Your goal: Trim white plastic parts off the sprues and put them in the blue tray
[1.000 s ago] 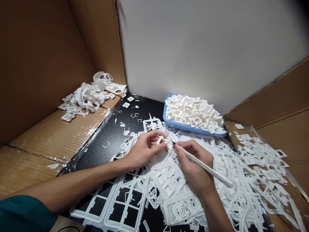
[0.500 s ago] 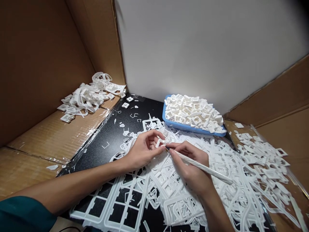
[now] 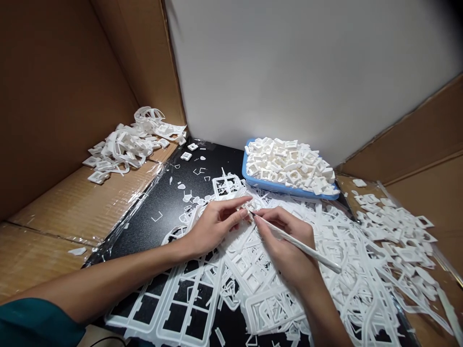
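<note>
My left hand point(image 3: 213, 226) pinches a small white plastic piece point(image 3: 248, 207) between thumb and fingers; most of it is hidden by the fingertips. In my right hand point(image 3: 291, 241) is a slim pen-like tool with a white handle point(image 3: 307, 249) and a dark, thin tip, held as one grips a pencil. The tip is right by the piece, but I cannot tell if it touches. Both hands are above a heap of white plastic scraps and frames point(image 3: 249, 260).
Behind the hands, a blue tray point(image 3: 278, 187) is heaped with small white parts. Grid-like white frames point(image 3: 162, 313) lie at the front left. White pieces are piled on cardboard at left point(image 3: 125, 144) and right point(image 3: 401, 231). Cardboard and a pale panel point(image 3: 289, 72) wall the black table point(image 3: 144, 231).
My left fingers have stretched and shifted around the piece, which shows less than before. The tool has moved slightly with my right hand. The view has shifted a little.
</note>
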### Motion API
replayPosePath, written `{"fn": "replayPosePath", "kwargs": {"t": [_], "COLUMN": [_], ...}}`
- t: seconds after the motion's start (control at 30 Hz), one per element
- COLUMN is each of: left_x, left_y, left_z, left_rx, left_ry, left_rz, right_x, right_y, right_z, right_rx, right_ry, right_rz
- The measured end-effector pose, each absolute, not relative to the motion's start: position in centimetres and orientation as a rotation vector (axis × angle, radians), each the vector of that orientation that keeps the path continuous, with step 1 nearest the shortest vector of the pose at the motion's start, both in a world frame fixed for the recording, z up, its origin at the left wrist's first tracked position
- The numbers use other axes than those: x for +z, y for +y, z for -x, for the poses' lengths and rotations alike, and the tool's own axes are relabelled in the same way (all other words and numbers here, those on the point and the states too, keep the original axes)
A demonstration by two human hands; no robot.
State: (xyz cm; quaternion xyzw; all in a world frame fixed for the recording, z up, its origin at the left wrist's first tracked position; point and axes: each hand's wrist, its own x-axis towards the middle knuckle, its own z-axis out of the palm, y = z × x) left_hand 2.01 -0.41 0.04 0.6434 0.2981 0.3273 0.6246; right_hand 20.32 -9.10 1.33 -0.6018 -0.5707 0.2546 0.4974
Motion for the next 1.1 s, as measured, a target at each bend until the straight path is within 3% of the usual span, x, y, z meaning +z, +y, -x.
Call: {"fn": "replayPosePath", "kwargs": {"t": [0.67, 1.1], "left_x": [-0.6, -0.9], "left_y": [-0.5, -0.5], "left_z": [-2.3, -2.2], "left_rx": [0.7, 0.68], "left_ry": [0.689, 0.738], "left_rz": [-1.202, -1.269], "right_x": [2.1, 1.8], "right_y": [-9.1, -9.5], "right_z": [-20.6, -20.6], "right_rx": [0.47, 0.439], "right_ry": [-1.28, -1.569], "right_rz": [1.421, 1.441]}}
